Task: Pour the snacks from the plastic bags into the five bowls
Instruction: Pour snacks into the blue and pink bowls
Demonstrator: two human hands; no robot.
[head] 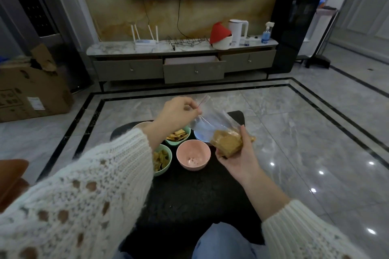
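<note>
Bag held slantwise over the far bowls, mouth up and to the left

The right hand (235, 153) cupped the snack-filled bottom of the clear plastic bag (212, 126), fingers closed around it, while the left hand (179, 113) pinched the bag's top edge — so its long axis ran from near-right up to far-left. The snacks (227, 143) sat low at the right hand, just right of the empty pink bowl (193, 156) and over the blue bowl (201, 135). Two green bowls (166, 153) to the left already held snacks. Judging by this, the mouth had to drop below the contents — the left hand was nearer it.
</note>
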